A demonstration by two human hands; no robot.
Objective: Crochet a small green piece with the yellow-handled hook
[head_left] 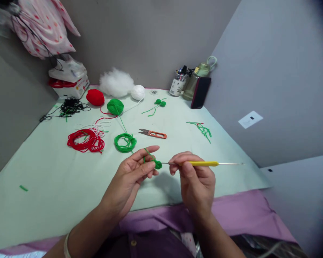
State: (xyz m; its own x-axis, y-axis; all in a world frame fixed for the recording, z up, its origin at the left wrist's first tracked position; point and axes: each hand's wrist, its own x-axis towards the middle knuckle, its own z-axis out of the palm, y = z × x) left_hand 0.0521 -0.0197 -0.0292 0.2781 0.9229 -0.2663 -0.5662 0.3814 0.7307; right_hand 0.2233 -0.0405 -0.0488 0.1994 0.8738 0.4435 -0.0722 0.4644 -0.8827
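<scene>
My left hand [133, 172] pinches a small green crochet piece [158, 164] between thumb and fingers, and green yarn runs over its raised index finger. A double-ended crochet hook [204, 163] with a yellow handle is gripped in my right hand [195, 175]. The hook's left tip reaches the green piece; whether it passes through a stitch I cannot tell. Its other metal end points right, free in the air. Just beyond my left hand lies a loose coil of green yarn [125, 143], with a strand leading back to a green yarn ball [115, 106].
Orange-handled thread snips [153, 134] lie beyond my hands. Red yarn loops [86, 140] are at left; a red ball [95, 97], white ball [138, 92] and stuffing [117, 83] sit behind. A phone [201, 93] leans against a bottle [192, 84] beside a pen cup [178, 83]. Green scraps [203, 130] lie right.
</scene>
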